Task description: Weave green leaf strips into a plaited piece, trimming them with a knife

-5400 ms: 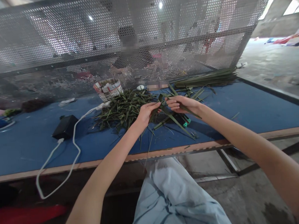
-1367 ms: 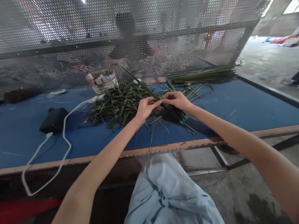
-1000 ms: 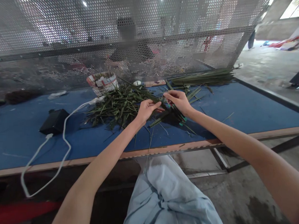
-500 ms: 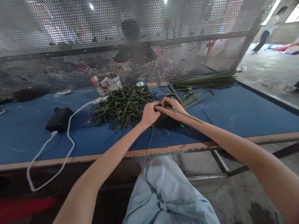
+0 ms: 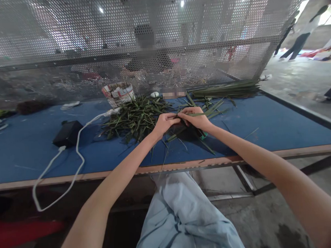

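My left hand [image 5: 164, 124] and my right hand [image 5: 194, 118] meet over the blue table [image 5: 31, 160], both pinched on a long green leaf strip [image 5: 209, 113] that runs out to the right. Just left of my hands lies a pile of cut green leaves [image 5: 134, 118]. Under my right wrist a teal-handled tool [image 5: 203, 135] pokes out; most of it is hidden.
A black box [image 5: 68, 132] with a white cable [image 5: 57, 170] sits at the left. A printed paper basket [image 5: 118, 94] and a bundle of long leaves [image 5: 227, 89] stand at the back by the perforated metal screen [image 5: 66, 40]. Another person sits behind the screen.
My hands have drawn together and lowered toward the table. The leaf strip that pointed up and to the left now lies flatter, pointing right.
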Demonstrator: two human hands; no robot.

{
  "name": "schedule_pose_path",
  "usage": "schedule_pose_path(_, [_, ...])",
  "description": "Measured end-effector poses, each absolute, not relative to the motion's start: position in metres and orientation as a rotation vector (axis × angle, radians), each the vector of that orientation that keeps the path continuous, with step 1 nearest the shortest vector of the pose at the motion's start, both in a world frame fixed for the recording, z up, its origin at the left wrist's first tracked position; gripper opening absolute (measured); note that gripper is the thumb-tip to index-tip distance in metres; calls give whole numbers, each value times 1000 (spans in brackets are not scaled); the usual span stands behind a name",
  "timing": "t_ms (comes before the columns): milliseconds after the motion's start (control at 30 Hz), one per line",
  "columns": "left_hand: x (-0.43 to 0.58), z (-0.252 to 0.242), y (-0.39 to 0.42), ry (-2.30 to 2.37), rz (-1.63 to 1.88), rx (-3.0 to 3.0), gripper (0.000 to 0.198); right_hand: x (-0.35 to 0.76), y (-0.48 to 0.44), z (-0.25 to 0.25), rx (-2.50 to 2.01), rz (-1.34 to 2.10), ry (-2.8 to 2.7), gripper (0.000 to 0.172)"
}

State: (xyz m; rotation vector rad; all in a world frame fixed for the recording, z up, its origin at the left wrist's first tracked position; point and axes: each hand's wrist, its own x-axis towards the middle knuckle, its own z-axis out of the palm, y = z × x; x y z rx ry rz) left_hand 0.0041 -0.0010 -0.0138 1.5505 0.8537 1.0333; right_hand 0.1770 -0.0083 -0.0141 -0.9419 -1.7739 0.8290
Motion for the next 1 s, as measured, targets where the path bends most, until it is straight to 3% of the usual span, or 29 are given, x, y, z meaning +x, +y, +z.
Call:
schedule_pose_path(267, [1, -12, 9, 908, 933, 1250, 23, 184, -10, -4, -965, 860, -1845, 38])
schedule_pose_path(1000, [-1, -2, 2, 907, 789, 1180, 10, 196, -2, -1, -918, 846, -1996, 28])
